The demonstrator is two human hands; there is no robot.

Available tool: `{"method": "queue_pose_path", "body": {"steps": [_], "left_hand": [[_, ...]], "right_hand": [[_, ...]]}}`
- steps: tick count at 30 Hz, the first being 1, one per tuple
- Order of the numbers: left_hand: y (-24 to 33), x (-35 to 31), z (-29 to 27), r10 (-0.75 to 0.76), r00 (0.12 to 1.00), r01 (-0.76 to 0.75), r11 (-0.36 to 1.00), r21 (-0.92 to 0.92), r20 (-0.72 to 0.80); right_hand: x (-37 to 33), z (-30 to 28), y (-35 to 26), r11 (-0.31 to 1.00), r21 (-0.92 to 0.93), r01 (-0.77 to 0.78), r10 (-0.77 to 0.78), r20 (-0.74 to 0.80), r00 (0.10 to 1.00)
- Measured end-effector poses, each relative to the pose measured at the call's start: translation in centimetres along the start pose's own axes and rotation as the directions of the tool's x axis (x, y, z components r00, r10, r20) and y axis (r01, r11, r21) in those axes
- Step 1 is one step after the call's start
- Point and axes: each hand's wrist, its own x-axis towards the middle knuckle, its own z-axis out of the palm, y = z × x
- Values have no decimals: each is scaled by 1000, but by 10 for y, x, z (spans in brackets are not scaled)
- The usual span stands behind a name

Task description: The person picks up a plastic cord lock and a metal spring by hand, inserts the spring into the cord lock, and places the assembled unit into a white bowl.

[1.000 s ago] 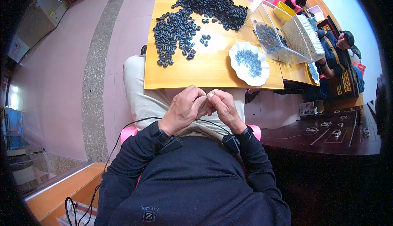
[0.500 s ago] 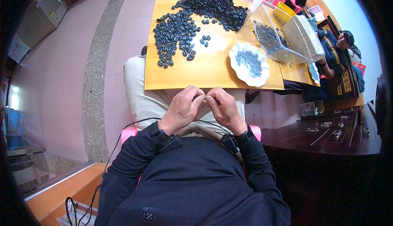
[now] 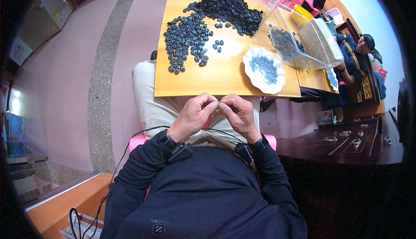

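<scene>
Above my lap, just short of the table's near edge, my left hand (image 3: 195,115) and my right hand (image 3: 237,113) meet at the fingertips. Thumb and forefinger are pinched on each side, and whatever sits between them is too small or too hidden to make out. On the table (image 3: 208,81) beyond lie a spread of small black oval pieces with holes (image 3: 186,37) and, behind it, a taller dark heap of such pieces (image 3: 229,7). A white scalloped dish (image 3: 277,83) to the right holds many tiny grey-blue bits (image 3: 264,68).
A clear plastic bin (image 3: 318,61) with dark pieces stands at the right, beside a white perforated basket (image 3: 320,39) and a yellow bowl (image 3: 301,13). Another person (image 3: 353,55) sits at the far right. A black cable (image 3: 143,130) runs across my lap.
My fingertips have drawn closer together and now touch, with the right hand turned slightly inward. The pieces on the table lie as before; the view has shifted a little.
</scene>
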Motion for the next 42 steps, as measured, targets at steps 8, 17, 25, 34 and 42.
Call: {"method": "queue_pose_path", "body": {"steps": [8, 17, 25, 34, 42], "left_hand": [[-1, 0, 0, 22, 1000, -22, 999, 49, 17], [-16, 1, -2, -221, 970, 243, 913, -327, 105], [-13, 0, -1, -248, 951, 307, 832, -462, 184], [-16, 3, 4, -24, 999, 20, 996, -91, -37], [-2, -5, 3, 151, 986, -127, 960, 248, -78]], "right_hand": [[-2, 0, 0, 986, 90, -139, 138, 9, 990], [8, -3, -21, 940, -272, 207, -203, 45, 978], [6, -2, -22, 935, -252, 249, -243, 56, 968], [-3, 13, -12, 939, -344, -14, 16, 1, 1000], [-5, 15, -2, 890, 225, -396, 389, 75, 918]]}}
